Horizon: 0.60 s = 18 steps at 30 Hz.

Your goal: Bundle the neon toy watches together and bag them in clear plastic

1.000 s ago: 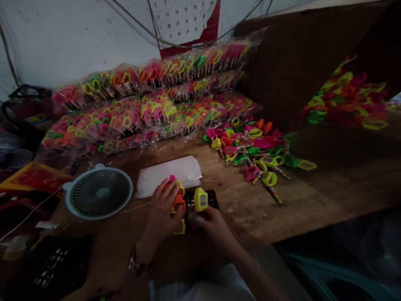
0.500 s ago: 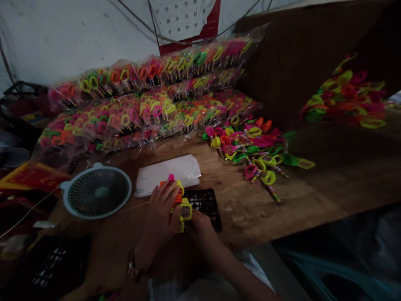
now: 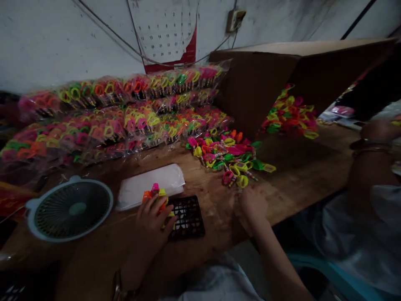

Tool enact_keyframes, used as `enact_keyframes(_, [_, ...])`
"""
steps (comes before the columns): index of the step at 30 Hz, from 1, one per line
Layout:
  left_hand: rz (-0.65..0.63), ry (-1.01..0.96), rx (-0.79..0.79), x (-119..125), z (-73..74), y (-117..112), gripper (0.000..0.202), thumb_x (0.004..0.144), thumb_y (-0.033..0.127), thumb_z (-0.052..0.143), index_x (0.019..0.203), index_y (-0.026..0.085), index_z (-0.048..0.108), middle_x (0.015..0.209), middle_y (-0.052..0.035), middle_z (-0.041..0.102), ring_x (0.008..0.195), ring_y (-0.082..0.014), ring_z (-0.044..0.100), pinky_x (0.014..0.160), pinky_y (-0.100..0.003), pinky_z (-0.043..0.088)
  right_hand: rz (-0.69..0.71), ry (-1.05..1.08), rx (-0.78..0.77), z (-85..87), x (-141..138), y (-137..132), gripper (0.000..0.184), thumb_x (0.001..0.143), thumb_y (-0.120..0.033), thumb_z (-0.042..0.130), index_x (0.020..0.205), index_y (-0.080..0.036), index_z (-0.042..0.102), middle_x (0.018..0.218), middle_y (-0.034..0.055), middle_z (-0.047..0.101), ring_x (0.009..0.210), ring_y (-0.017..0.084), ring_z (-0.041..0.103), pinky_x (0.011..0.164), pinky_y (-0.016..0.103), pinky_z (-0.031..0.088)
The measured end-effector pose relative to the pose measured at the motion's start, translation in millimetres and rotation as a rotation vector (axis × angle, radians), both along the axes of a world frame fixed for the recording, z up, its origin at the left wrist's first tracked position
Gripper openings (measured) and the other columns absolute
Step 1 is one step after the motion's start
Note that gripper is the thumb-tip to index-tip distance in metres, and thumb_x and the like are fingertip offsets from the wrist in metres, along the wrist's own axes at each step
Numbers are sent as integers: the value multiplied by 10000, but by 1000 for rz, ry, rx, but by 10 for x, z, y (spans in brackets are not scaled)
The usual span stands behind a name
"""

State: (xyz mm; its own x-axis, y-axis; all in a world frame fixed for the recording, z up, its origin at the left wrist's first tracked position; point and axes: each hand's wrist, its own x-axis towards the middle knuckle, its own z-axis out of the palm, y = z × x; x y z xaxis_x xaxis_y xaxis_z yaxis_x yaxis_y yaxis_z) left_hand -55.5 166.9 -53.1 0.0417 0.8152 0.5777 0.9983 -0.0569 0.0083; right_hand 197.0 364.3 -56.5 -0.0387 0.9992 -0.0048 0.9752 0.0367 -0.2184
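Observation:
My left hand (image 3: 150, 223) is closed on a small bunch of neon toy watches (image 3: 155, 193), orange, pink and yellow, standing at the left edge of a black grid tray (image 3: 189, 218). My right hand (image 3: 250, 201) lies on the wooden table just below a loose pile of neon toy watches (image 3: 228, 156), its back towards me. Its fingers are blurred and mostly hidden. A flat stack of clear plastic bags (image 3: 152, 184) lies just behind the tray.
A round white table fan (image 3: 70, 208) lies face up at the left. Bagged rows of neon watches (image 3: 109, 121) are stacked along the wall. A brown cardboard box (image 3: 266, 75) holds another pile (image 3: 290, 113). Another person's arm with bangles (image 3: 372, 146) is at the right.
My right hand set the yellow watch beside the bunch, let go and moved right to the loose pile. My head turned right, bringing the other person into view.

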Motion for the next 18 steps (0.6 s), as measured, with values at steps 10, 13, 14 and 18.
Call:
enact_keyframes(10, [7,-113,-109,59,173,-94,266,897,287,478,1134,238,590,1224,-49,604,1234,-246,458,1015,-475,391,321,920,-251,-407,-395,-604,317,786,-243,485,1076,-146,571,917,94,694,806,205,638,670,285,496])
enact_keyframes(13, [-25,-85,-110,53,139,-87,260,893,273,472,1119,240,596,1228,-49,602,1218,-243,475,1016,-465,387,396,1287,-586,-471,-893,-882,278,722,-367,602,926,-178,595,788,33,682,655,170,608,547,252,490])
enact_keyframes(14, [-26,-76,-104,56,129,-86,260,891,267,471,1118,236,595,1226,-51,603,1209,-240,483,1018,-461,384,406,1340,-646,-486,-1038,-928,266,689,-365,636,874,-178,601,749,19,675,626,163,597,543,254,490])
enact_keyframes(18, [-16,-28,-67,83,114,-98,284,879,242,493,1147,215,579,1197,-57,619,1171,-230,505,1012,-432,382,539,1389,-655,-517,-1364,-908,189,664,-293,635,802,-164,630,734,6,685,674,178,612,668,301,511])
